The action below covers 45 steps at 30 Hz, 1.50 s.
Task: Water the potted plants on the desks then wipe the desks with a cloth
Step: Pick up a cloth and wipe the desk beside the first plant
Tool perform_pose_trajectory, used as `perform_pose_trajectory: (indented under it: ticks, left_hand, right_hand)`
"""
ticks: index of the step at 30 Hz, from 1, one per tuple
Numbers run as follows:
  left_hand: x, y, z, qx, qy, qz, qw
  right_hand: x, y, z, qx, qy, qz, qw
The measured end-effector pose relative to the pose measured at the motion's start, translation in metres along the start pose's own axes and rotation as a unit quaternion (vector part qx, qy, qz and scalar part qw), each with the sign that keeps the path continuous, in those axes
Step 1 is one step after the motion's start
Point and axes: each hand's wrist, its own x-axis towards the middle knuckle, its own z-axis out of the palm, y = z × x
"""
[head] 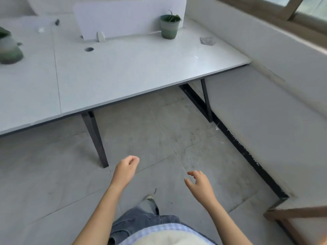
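A green potted plant (169,27) stands at the back right of the white desk (141,71), beside the white divider panel (131,16). A second green pot (8,48) sits at the far left edge, blurred. A crumpled clear or greyish thing (208,40), perhaps a cloth or plastic, lies near the desk's right edge. My left hand (126,169) hangs over the floor in front of the desk, fingers loosely curled, holding nothing. My right hand (200,183) is beside it, fingers apart and empty. Both hands are well short of the desk.
Dark metal desk legs (96,137) stand ahead of my hands. A white low wall (265,103) under a window runs along the right. A wooden frame (292,216) juts in at lower right. A cable hole (89,49) and small objects (57,22) are on the desk.
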Motion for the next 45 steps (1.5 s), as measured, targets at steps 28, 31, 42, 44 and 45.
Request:
perform_pose_trajectory:
  ticks: [28,31,42,44,45]
  left_hand:
    - [0.334,0.291,0.21,0.102,-0.092,0.086,0.987]
    - [0.364,0.298,0.211,0.072,-0.054,0.057,0.994]
    - [0.519,0.397,0.217,0.002,-0.039,0.055,0.998]
    - [0.531,0.398,0.219,0.009,-0.051,0.032,0.998]
    - [0.535,0.397,0.22,0.005,-0.049,0.02,0.999]
  right_hand:
    - [0.411,0.03,-0.261,0.057,0.097,0.077,0.991]
    - [0.444,0.032,-0.257,0.054,0.061,0.063,0.995]
    - [0.608,-0.027,-0.328,0.067,0.129,0.012,0.989]
    - [0.623,-0.032,-0.33,0.061,0.121,0.017,0.991]
    - [0.628,-0.033,-0.33,0.057,0.111,0.023,0.992]
